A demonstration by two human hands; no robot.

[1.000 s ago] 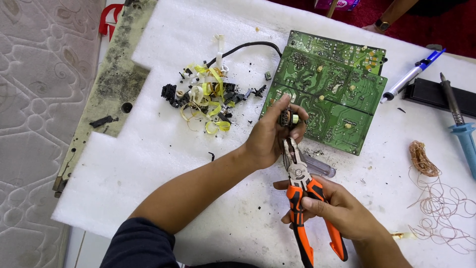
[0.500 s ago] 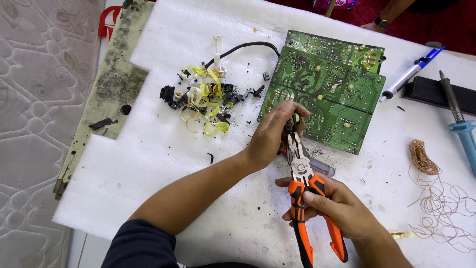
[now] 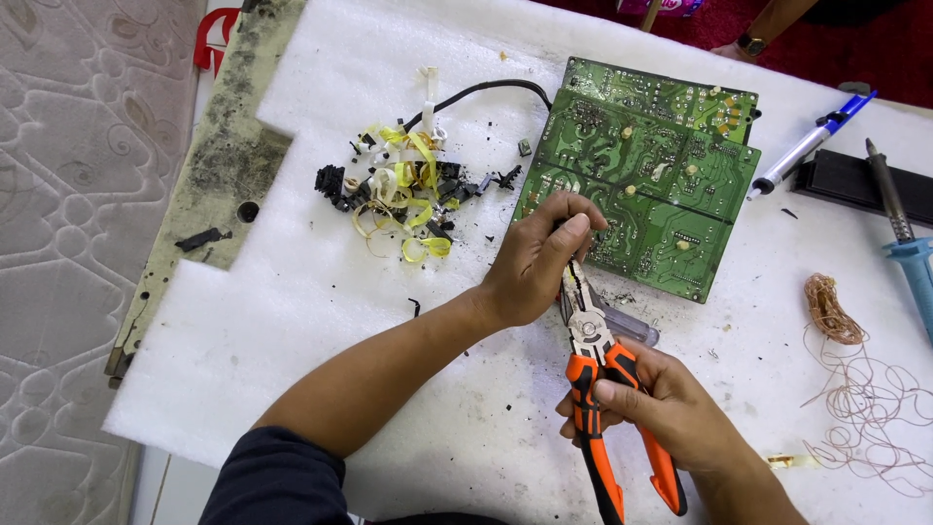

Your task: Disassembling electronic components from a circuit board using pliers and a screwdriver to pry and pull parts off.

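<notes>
From the left, the mattress (image 3: pixel 68 243) borders the desk, then a dirty grey panel (image 3: pixel 209 185) lies along the edge of the white foam sheet (image 3: pixel 292 311) that covers the desk. On the foam sits a scrap pile (image 3: pixel 403 190) of yellow tape curls and black bits, with a black cable (image 3: pixel 476 92) arching from it toward the boards; none of this has shifted over the last second. My left hand (image 3: pixel 535 262) is where the change is: a second ago it was turned so that I could see a small dark part pinched at the fingertips, and now it has rolled over, fingers folded down and closed together, so the part is hidden and I cannot tell whether it is still in the pinch. The hand now rests at the near edge of the green boards (image 3: pixel 646 175), two stacked, which have stayed put. The pliers (image 3: pixel 603 389) have kept their place too, nose tucked up under the left hand's fingertips, just beside the board edge; whether the jaws bite on anything I cannot see. My right hand (image 3: pixel 661 408) stays clamped round the orange handles, squeezing them near together. I judge the work is a small component held between fingers and pliers nose, and the roll of the left hand reads as a fresh grip on it. Further right lie a pen (image 3: pixel 812 141), a black bar (image 3: pixel 855 180), a soldering iron (image 3: pixel 909 248) and a copper wire tangle (image 3: pixel 860 379), all untouched. Another person's hand (image 3: pixel 743 44) shows at the top edge.
</notes>
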